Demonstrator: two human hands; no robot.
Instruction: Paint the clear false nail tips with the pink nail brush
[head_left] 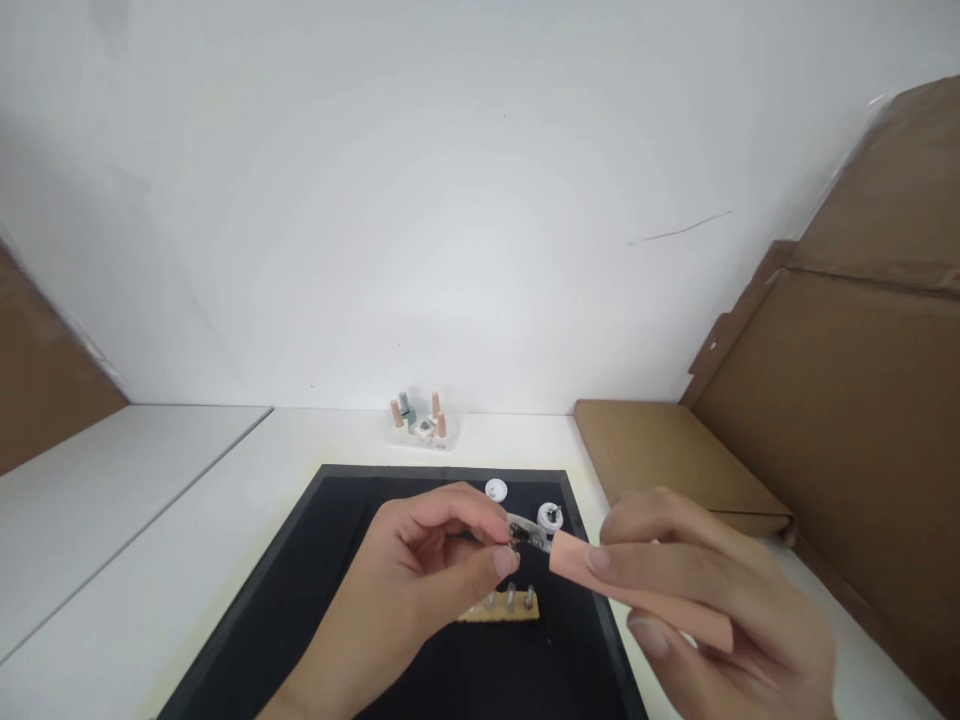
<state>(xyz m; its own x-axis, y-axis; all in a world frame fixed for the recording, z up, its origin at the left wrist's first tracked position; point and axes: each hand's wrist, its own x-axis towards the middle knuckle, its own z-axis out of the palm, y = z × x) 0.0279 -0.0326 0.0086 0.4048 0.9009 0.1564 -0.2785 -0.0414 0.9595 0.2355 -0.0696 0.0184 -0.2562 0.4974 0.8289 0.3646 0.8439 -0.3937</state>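
While the left hand pinches a small dark and clear piece between thumb and forefinger, the right hand has its fingers closed on a pink handle. The handle's near end meets the piece, above the black mat. The right hand covers part of the mat's right edge, and the cardboard box lies just beyond it. To the left of the left hand, bare mat reaches its grey border. Near the piece are two white round containers. The left hand hides part of the yellow strip; the piece's exact form is too small to tell.
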